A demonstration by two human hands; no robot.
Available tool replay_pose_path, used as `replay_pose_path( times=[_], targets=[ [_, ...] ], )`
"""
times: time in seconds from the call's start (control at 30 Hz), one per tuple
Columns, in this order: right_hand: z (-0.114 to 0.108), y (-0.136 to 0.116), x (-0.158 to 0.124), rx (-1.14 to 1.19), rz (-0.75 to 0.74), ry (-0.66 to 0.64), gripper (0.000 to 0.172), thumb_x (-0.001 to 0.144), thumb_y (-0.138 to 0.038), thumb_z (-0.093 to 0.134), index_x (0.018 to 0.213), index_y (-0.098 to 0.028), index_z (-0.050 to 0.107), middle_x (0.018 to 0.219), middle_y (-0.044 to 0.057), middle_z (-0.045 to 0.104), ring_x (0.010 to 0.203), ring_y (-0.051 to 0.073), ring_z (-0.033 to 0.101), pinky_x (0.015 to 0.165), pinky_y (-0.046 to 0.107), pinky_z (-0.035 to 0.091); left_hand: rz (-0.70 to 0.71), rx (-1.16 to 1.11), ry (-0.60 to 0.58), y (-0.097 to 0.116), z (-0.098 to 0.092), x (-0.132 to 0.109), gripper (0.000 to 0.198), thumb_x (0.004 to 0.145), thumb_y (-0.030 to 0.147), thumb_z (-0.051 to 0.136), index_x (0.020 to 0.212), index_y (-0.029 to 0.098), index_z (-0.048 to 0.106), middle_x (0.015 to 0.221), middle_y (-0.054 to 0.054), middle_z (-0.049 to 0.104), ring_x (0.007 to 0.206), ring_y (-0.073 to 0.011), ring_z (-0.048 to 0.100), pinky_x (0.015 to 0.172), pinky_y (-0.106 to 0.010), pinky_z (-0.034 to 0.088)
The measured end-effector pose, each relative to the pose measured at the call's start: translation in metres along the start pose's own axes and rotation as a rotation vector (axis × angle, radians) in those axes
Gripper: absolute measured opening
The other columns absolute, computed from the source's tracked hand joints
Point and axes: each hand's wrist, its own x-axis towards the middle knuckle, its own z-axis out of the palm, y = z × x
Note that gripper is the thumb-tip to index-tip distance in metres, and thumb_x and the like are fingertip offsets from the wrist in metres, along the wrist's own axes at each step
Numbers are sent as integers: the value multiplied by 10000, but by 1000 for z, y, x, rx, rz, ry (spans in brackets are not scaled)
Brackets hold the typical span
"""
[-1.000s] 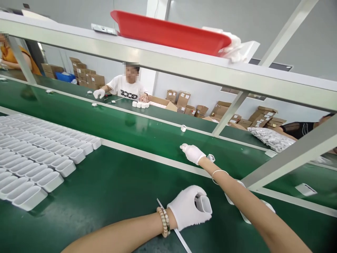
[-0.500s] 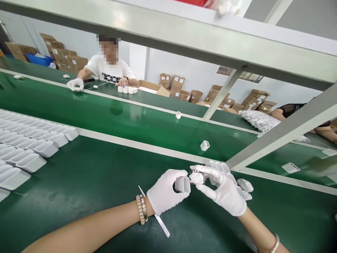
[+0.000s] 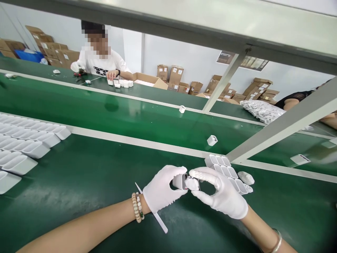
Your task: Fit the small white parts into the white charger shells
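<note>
Fingers of my left hand [image 3: 160,189] are curled round a hollow white shell [image 3: 179,182], thumb on one side, the rest opposite, its mouth turned toward my right. Thumb and forefinger of my right hand [image 3: 225,193] pinch a small white insert [image 3: 192,184] with dark bits along its edge, right at that mouth; can't tell how far it sits inside. Both are held up over the green counter [image 3: 105,175], between my hands. Shell looks like light, stiff plastic, smooth enough to slip in a glove; best hold is across the outer side walls, clear of the rim. Insert seems light too and more fragile, so edges only, gentle squeeze, nothing pressing on the dark bits. White strip [image 3: 160,223] lies by my left wrist. Small group of shells [image 3: 223,167] stands just beyond my right hand, bigger rows of shells [image 3: 39,147] off to the left. One loose white case [image 3: 212,140] farther out on the green strip, a co-worker [image 3: 110,65] across from me.
</note>
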Motion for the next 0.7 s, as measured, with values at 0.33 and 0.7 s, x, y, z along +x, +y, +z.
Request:
replay_pose_path(
  times=[0.33,0.7],
  targets=[
    [-2,-1,-1,-54,-5,6,319,908,-274,647,1220,-279,577,1118,65,724,968,218,721,823,369,633,2,25,14,1,0,1,490,752,177,766,1209,251,607,1104,-46,680,1055,-245,645,971,-403,518],
    [3,-3,-4,-152,-66,62,325,929,-282,623,1244,-272,545,1090,76,728,940,214,731,800,375,634,-19,41,3,1,1,2,490,736,145,768,1187,261,617,1123,-48,678,1074,-253,638,977,-412,513]
  ],
)
